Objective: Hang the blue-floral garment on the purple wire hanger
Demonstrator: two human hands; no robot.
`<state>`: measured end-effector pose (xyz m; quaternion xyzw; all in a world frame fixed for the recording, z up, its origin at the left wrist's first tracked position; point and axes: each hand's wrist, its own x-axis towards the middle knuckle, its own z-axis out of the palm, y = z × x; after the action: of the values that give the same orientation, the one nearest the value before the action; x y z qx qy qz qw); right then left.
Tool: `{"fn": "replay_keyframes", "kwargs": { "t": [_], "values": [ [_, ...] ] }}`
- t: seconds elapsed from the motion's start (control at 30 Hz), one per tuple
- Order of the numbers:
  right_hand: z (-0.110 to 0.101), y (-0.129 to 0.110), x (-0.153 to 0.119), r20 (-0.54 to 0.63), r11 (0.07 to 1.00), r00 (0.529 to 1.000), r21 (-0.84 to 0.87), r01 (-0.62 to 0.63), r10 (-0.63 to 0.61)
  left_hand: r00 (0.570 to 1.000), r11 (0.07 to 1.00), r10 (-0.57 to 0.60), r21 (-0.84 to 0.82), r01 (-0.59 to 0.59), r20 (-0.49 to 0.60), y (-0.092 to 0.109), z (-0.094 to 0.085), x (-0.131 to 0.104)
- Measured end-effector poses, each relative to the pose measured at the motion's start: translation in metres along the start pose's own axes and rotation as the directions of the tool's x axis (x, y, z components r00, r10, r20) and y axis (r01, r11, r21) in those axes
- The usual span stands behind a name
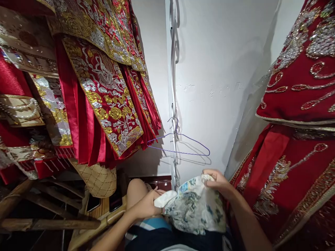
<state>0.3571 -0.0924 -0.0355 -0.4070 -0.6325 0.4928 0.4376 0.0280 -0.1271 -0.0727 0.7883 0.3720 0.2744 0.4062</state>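
Note:
A white cloth with a blue and green floral print (193, 209) is stretched between my hands over my lap. My left hand (151, 204) is closed on its left edge, where a plain white part of the fabric bulges out. Up at the cloth's top right corner, my right hand (216, 181) pinches a gathered bit of it. Beyond the cloth, a thin purple hanger (193, 153) hangs with no garment on it from a white rail (173, 69) on the wall.
Red embroidered garments (110, 97) hang at the left, and more red beaded ones (300, 90) at the right. A bamboo seat (104, 221) with two dark phones (115, 201) stands at the lower left, beside a bamboo frame (52, 224).

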Motion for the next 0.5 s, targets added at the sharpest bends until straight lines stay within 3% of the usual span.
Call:
{"fn": "replay_keyframes", "kwargs": {
  "t": [0.1,0.23,0.37,0.43,0.5],
  "values": [
    [-0.007,-0.006,0.031,-0.243,0.959,0.956,-0.267,0.100,-0.167,0.994,0.993,-0.036,-0.118,0.024,-0.099,0.011,0.011,-0.001],
    [0.006,0.000,0.078,-0.262,0.945,0.947,-0.313,0.098,-0.185,0.980,0.998,-0.022,-0.055,0.012,-0.200,0.035,0.005,0.008],
    [0.031,0.011,0.110,-0.183,0.940,0.970,-0.327,0.095,-0.161,0.981,0.982,0.072,0.186,-0.037,-0.183,0.047,-0.022,0.015],
    [0.036,0.016,0.115,-0.178,0.936,0.969,-0.338,0.104,-0.172,0.982,0.941,0.087,0.338,-0.026,-0.167,0.041,-0.040,0.015],
    [0.032,0.019,0.112,-0.202,0.929,0.961,-0.356,0.105,-0.187,0.975,0.865,0.051,0.497,0.063,-0.214,0.027,-0.061,0.014]
  ]
}}
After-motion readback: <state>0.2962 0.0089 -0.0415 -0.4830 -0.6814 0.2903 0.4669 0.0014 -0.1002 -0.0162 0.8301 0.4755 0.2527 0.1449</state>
